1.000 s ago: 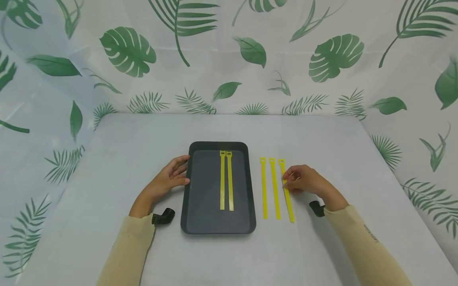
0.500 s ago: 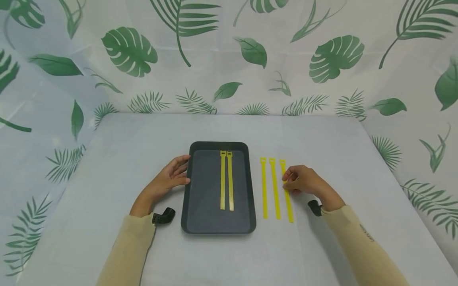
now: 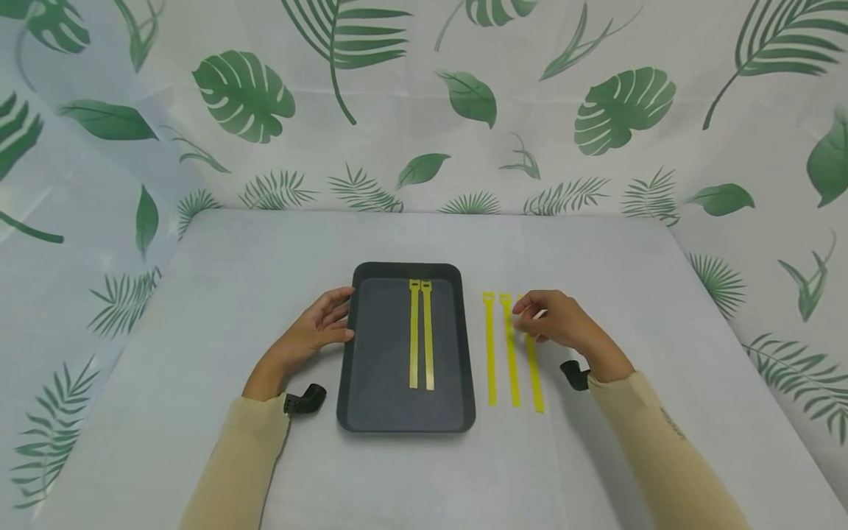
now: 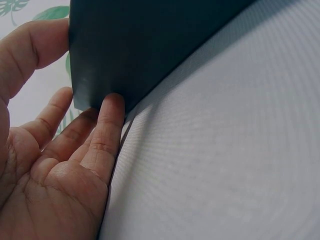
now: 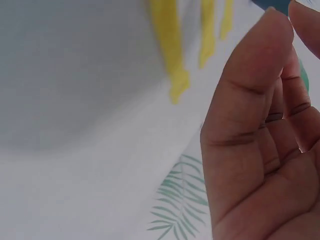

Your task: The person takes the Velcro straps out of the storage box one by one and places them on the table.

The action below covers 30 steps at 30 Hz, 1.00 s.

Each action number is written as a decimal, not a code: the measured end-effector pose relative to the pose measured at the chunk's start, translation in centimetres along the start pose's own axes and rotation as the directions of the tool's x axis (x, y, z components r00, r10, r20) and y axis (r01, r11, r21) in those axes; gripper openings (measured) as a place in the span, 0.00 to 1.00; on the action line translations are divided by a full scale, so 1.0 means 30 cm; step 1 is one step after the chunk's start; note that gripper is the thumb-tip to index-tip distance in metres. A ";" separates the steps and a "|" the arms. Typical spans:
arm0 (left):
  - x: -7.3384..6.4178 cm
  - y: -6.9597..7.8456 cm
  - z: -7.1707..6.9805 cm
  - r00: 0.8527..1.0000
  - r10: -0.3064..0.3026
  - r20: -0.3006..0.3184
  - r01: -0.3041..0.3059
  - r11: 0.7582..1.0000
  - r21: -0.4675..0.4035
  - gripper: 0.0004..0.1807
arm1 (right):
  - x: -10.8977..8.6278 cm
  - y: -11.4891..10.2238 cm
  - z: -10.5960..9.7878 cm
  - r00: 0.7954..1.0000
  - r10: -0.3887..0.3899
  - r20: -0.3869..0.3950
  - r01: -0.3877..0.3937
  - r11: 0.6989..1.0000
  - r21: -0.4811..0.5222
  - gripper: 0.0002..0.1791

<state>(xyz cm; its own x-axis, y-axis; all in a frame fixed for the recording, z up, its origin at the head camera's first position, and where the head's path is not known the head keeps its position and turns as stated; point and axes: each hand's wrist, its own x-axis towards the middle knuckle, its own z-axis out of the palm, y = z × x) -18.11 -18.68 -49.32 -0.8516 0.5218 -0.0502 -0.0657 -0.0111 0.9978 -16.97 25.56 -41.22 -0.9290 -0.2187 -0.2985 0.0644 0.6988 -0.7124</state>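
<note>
Here, the right hand [image 3: 559, 318] has loosely bent fingers holding nothing, over a row of three yellow cable ties [image 3: 513, 368] on the white table [image 3: 397, 478]. The left hand [image 3: 311, 331], fingers loose, touches the dark tray [image 3: 380, 353]. Two more ties [image 3: 414, 338] lie inside.

Booth-like tabletop setting: leaf-print sheeting [image 3: 391, 110] round a white table [image 3: 278, 250].

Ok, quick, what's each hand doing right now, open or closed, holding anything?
Left hand: open, touching the side of the dark tray.
Right hand: open, loosely curled near the yellow straps beside the tray, nothing visibly held.
</note>
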 end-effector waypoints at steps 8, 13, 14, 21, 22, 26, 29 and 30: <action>-0.002 -0.002 -0.001 1.000 -0.010 -0.008 0.010 1.000 0.017 0.46 | 0.037 -0.046 0.019 0.998 -0.054 -0.015 0.054 0.998 0.023 0.12; -0.003 -0.001 -0.002 1.000 -0.009 -0.007 0.010 1.000 0.023 0.46 | 0.057 -0.081 0.032 0.995 -0.097 -0.015 0.098 0.994 0.040 0.12; -0.003 -0.001 -0.002 1.000 -0.010 -0.009 0.011 1.000 0.025 0.46 | 0.060 -0.089 0.035 0.994 -0.110 -0.014 0.110 0.993 0.044 0.12; -0.002 0.000 0.000 0.999 -0.026 -0.023 0.027 0.998 0.048 0.46 | 0.073 -0.130 0.064 0.989 -0.149 0.002 0.148 0.985 0.088 0.15; -0.002 0.001 0.001 0.999 -0.028 -0.024 0.030 0.998 0.048 0.46 | 0.075 -0.135 0.068 0.989 -0.150 0.004 0.149 0.985 0.091 0.15; 0.000 0.008 0.004 0.999 -0.033 -0.025 0.034 0.998 0.049 0.46 | 0.090 -0.150 0.083 0.987 -0.157 0.010 0.156 0.983 0.096 0.15; 0.001 0.013 0.004 0.999 -0.033 -0.026 0.035 0.998 0.051 0.46 | 0.100 -0.163 0.090 0.986 -0.167 0.015 0.165 0.982 0.097 0.14; 0.001 0.013 0.003 0.999 -0.031 -0.025 0.032 0.998 0.051 0.46 | 0.103 -0.168 0.092 0.985 -0.172 0.017 0.170 0.981 0.097 0.14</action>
<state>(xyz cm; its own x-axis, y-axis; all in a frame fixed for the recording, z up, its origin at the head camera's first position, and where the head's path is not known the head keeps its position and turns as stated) -18.12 -18.59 -48.94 -0.8619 0.5003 -0.0825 -0.0665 0.0496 0.9965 -19.16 19.49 -40.30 -0.9200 -0.3472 -0.1821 -0.0591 0.5821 -0.8110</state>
